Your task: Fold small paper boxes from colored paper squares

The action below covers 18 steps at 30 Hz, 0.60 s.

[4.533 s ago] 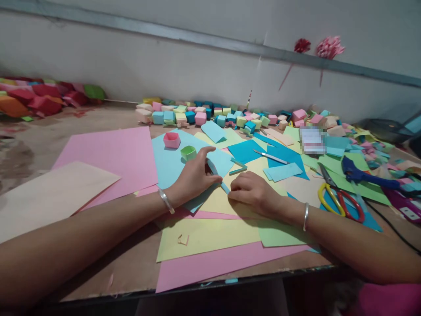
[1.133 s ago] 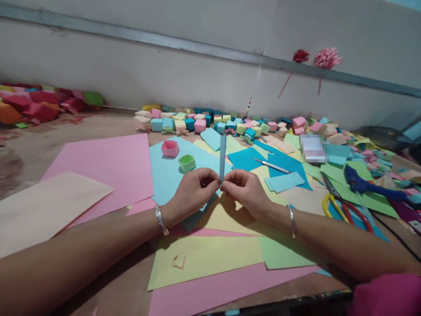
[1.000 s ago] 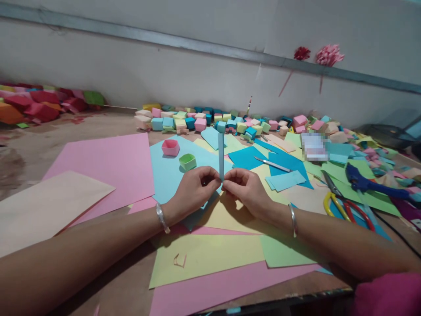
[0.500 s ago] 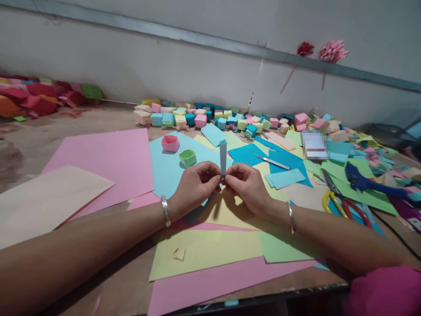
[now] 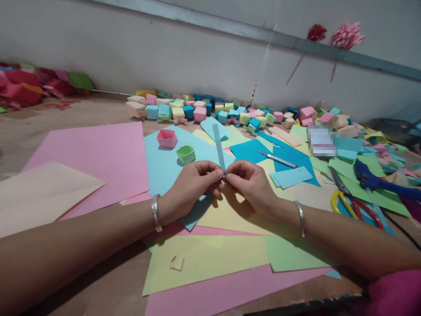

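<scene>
A narrow grey-blue paper strip stands up between my hands, leaning slightly left at its top. My left hand pinches its lower end from one side. Fingertips nearly touching it, my right hand pinches the same end from the other side. What the fingers cover at the bottom of the strip is hidden. Just beyond my left hand, a small open green paper box and a pink paper box sit on a light blue sheet. Cut light blue strips lie right of my right hand.
A craft knife rests on dark blue paper. Scissors and a blue glue gun lie at the right. Small folded paper boxes line the wall. Pink and yellow sheets cover the table; a blurred rectangular item stands behind.
The strip was short and folded over at its top; now it extends longer and flat, leaning left. Both hands keep pinching its lower end. The view has shifted slightly.
</scene>
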Each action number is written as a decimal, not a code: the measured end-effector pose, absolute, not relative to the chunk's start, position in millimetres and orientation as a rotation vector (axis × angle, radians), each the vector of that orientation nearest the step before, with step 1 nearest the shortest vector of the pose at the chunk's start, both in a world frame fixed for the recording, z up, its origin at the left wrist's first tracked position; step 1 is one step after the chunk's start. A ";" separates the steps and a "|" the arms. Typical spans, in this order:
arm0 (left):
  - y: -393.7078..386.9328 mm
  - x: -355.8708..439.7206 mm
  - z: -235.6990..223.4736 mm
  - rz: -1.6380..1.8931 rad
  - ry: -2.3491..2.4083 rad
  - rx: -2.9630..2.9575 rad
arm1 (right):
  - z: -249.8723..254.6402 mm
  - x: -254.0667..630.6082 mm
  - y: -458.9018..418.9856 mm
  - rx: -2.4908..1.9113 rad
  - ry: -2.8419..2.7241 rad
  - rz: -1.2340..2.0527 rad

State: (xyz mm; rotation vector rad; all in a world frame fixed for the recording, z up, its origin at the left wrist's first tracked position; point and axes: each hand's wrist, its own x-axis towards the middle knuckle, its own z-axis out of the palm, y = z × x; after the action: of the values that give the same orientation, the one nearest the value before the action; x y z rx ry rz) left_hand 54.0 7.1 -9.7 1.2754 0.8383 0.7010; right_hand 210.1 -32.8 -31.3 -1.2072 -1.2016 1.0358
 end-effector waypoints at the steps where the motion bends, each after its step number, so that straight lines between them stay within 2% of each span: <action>1: 6.8 53.9 -9.7 0.699 0.841 1.281 | -31.3 210.0 -33.0 -1.204 -1.204 1.041; 18: -1.1 54.3 -6.4 0.744 0.829 1.448 | -32.3 208.0 -37.6 -1.134 -1.389 0.761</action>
State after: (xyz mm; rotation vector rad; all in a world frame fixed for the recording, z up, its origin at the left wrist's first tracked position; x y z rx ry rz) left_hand 54.3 -1.1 -6.4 1.4482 0.8286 0.7436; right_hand 208.0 -37.6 -32.3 -1.1336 -1.3888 0.7606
